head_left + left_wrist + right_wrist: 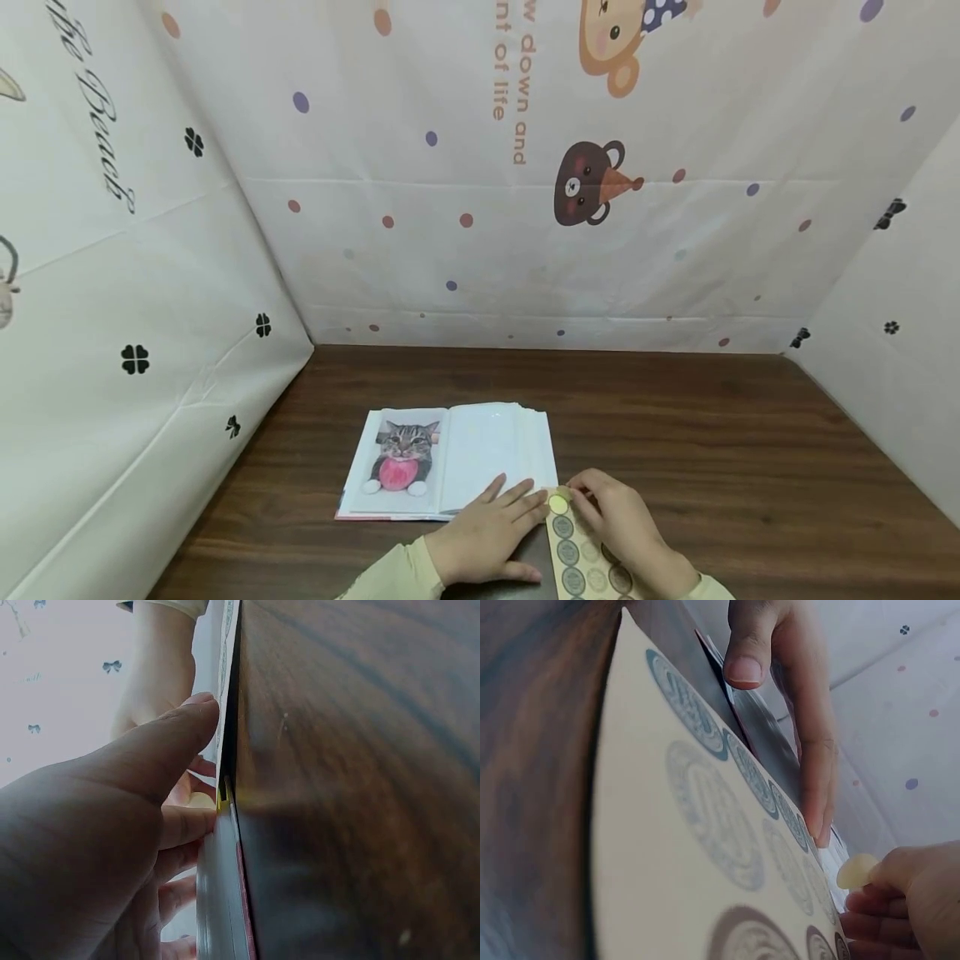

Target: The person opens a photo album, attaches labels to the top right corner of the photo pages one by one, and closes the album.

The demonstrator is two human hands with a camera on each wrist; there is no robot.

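A cream sheet of round stickers [567,552], printed in grey and brown rings, lies at the front of the table with its top end over the lower right corner of an open album [480,454]. My left hand [491,533] lies with fingers spread and straight across that corner, fingertips at the sheet's upper left edge. At the sheet's top end my right hand [618,517] pinches a small pale yellow round sticker [857,871] between thumb and finger. In the head view a bright yellow circle [558,504] shows on the sheet just beside those fingers.
The album's left page carries a picture of a cat [405,458] with a pink ball; its right page is white. The dark wooden table [675,417] is enclosed by printed white cloth walls [420,258] at the back and both sides.
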